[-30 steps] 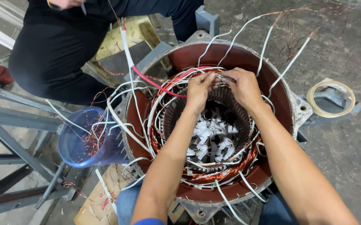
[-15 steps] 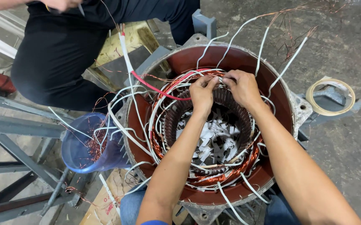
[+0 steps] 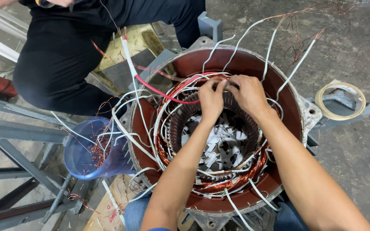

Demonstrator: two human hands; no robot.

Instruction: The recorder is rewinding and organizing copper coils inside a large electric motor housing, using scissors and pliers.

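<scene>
A big round motor stator [image 3: 279, 77] with a rust-red housing stands open-end up in front of me. Copper windings [image 3: 219, 184] ring its bore, with white sleeved leads [image 3: 127, 132] sticking out and one red lead [image 3: 159, 92] across the left. My left hand [image 3: 210, 100] and my right hand [image 3: 247, 92] meet at the far side of the winding ring, fingers pinched on the copper wires and white sleeving there. White paper scraps [image 3: 221, 145] lie at the bottom of the bore.
A person in black [image 3: 65, 55] crouches at the upper left by a yellowish stool [image 3: 140, 40]. A blue plastic bucket [image 3: 80, 158] with copper scrap sits left of the stator. Grey steel frame bars [image 3: 18, 132] lie at left; a tape roll [image 3: 341, 100] at right.
Both hands have stayed at the far side of the winding, fingers shifting slightly closer together. The view has drifted a little; the other person has shifted at the top.
</scene>
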